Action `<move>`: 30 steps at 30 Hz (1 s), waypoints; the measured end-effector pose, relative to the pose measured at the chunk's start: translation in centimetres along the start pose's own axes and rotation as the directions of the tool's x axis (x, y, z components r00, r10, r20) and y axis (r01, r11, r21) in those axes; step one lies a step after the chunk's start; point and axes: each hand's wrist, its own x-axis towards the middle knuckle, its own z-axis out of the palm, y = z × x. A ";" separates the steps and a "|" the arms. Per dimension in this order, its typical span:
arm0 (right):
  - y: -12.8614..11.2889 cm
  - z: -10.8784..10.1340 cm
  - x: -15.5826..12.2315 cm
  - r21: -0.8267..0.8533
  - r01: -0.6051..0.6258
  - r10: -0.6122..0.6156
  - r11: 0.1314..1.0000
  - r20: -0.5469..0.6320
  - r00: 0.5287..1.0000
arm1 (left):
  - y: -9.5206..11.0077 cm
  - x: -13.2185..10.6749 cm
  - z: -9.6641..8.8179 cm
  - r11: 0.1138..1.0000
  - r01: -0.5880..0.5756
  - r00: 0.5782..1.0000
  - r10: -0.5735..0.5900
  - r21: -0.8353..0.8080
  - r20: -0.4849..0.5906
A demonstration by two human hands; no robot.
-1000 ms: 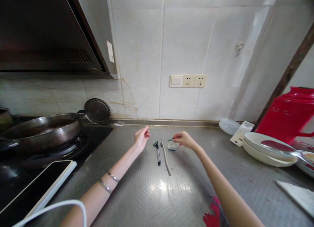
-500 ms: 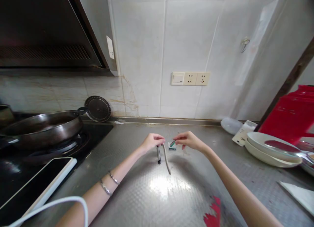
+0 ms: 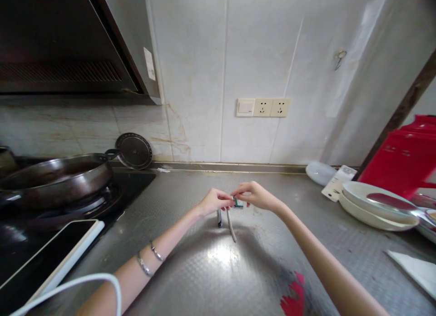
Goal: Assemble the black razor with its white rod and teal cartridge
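My left hand (image 3: 215,202) and my right hand (image 3: 256,196) meet fingertip to fingertip above the metal counter. Pinched between them is a small flat green piece (image 3: 235,201), too small to name closely. Just beneath it, on the counter, lies another small green-and-white item (image 3: 240,206), partly covered by the fingers. A thin black and silver stick-like object (image 3: 219,219) points toward me below my left hand. Beside it a slim grey cord-like strip (image 3: 231,227) runs forward, its far end hidden by my fingers.
On the left, a steel pan (image 3: 57,175) stands on the black stove, with a phone (image 3: 51,257) and white cable (image 3: 91,277) nearer me. To the right are white dishes (image 3: 371,211), a white box (image 3: 338,184), a red jug-like container (image 3: 402,157) and white paper (image 3: 413,268).
My hands have come together. My right hand has moved left with the green piece, and my left hand has shifted slightly right, its fingertips now at that piece.
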 end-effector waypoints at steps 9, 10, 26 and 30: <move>-1.1 0.8 0.1 -0.220 0.114 -0.135 0.969 -0.084 0.987 | 0.6 -0.1 0.1 0.992 0.049 0.997 -0.055 -0.114 -0.049; -1.2 0.8 0.2 -0.221 0.112 -0.136 0.969 -0.098 0.986 | 0.6 -0.2 0.1 0.991 0.049 0.997 -0.055 -0.122 -0.046; -1.0 0.3 -0.1 -0.192 0.096 -0.133 0.977 -0.192 0.972 | 0.8 -0.1 0.1 0.960 0.060 0.983 -0.105 -0.275 -0.152; -0.2 0.0 -0.1 -0.261 0.115 -0.172 0.958 -0.207 0.963 | 0.9 0.1 -0.2 0.894 0.058 0.960 -0.173 -0.443 -0.222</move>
